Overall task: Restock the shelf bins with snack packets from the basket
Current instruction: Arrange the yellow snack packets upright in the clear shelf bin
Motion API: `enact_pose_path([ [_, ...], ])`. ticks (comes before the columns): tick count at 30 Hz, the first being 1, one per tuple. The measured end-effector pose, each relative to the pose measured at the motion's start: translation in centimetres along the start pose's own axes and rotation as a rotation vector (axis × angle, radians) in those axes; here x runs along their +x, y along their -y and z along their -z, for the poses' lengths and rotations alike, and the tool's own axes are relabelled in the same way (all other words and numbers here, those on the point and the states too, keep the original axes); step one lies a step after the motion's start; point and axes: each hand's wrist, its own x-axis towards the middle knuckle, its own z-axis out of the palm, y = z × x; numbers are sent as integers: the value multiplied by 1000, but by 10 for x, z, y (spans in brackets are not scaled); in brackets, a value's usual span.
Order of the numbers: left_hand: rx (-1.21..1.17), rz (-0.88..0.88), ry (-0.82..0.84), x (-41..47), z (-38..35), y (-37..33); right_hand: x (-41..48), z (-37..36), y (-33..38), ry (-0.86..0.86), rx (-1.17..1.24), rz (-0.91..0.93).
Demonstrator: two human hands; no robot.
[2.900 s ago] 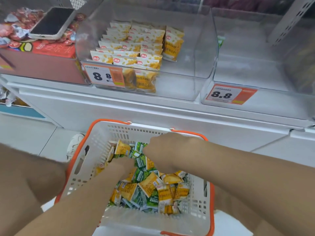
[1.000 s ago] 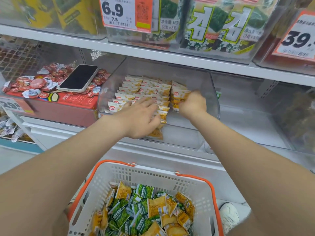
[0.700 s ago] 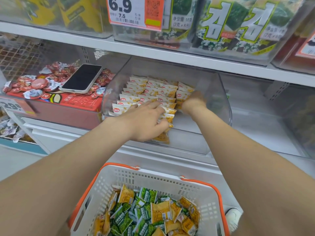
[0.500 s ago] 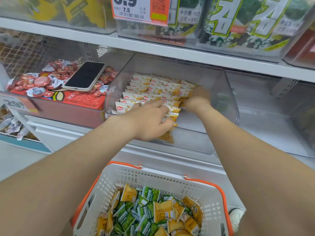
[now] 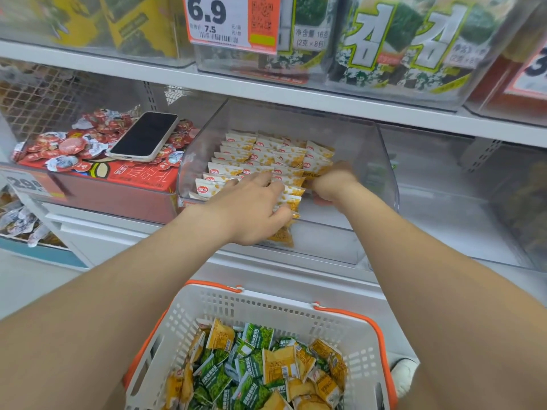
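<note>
Here, at mid-frame, the left hand [image 5: 251, 208] lies flat, fingers straight, on glossy yellow packets [image 5: 266, 155] ranked front to back in the clear rigid bin [image 5: 370, 161]. Just right, the blurred right hand [image 5: 333, 182] curls at the rows' edge; grasping or not, I cannot tell. Bare bin floor lies rightward; the slotted basket [image 5: 266, 297] sits below.

The white basket [image 5: 266, 303] has orange trim; its packets [image 5: 278, 369] are yellow and green.

Clear glossy plastic bin [image 5: 384, 161]; perforated matt plastic basket [image 5: 266, 306]; shiny foil packets [image 5: 278, 368].
</note>
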Motion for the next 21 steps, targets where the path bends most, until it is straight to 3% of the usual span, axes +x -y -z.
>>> enact_pose_path([
  [5,41,2,-200,-11,1,-9,-55,20,4,217,-40,75],
  [9,-38,-38,-450,-30,2,-25,-110,36,3,-49,-213,434],
  [12,-234,65,-509,-46,0,-40,-157,48,3,-114,41,580],
  [14,-406,134,-347,-54,-8,-46,-183,50,-1,-28,251,527],
  [16,-498,140,-38,-62,-23,-50,-202,49,-11,67,289,472],
  [18,-478,125,244,-65,-49,-50,-214,42,-28,184,149,475],
  [21,-315,102,502,-63,-98,-52,-229,27,-60,389,-281,566],
])
